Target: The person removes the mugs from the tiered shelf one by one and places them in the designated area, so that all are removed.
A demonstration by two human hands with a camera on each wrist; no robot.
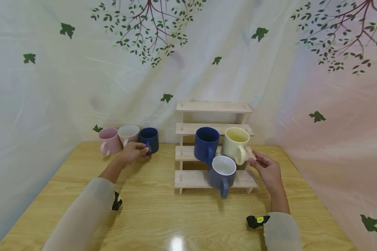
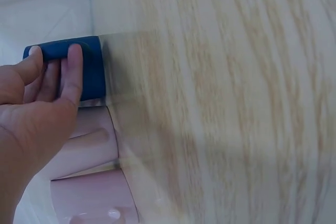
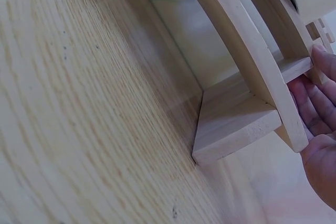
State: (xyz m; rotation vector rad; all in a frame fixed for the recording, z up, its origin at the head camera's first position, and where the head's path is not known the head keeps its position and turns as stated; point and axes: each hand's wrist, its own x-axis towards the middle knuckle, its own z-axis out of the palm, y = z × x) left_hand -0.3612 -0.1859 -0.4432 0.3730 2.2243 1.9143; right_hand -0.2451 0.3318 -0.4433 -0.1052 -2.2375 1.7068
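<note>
At the back left, my left hand (image 1: 132, 154) pinches the handle of a dark blue mug (image 1: 154, 140), thumb on one side and fingers on the other. In the left wrist view this blue mug (image 2: 93, 80) stands beside two pink mugs. My right hand (image 1: 269, 171) grips the right end of a tiered wooden stand (image 1: 191, 179), at its second step from the bottom. In the right wrist view the thumb lies on top of that board, with fingers below. On this same step are another dark blue mug (image 1: 203, 145) and a cream-yellow mug (image 1: 231, 146).
A grey-blue mug (image 1: 217, 179) with a white inside sits on the stand's lowest step, handle toward me. A pink mug (image 1: 112, 142) and a paler pink mug (image 1: 128, 132) stand left of the held mug. A leaf-patterned curtain (image 1: 201, 80) hangs behind the wooden table (image 1: 163, 216).
</note>
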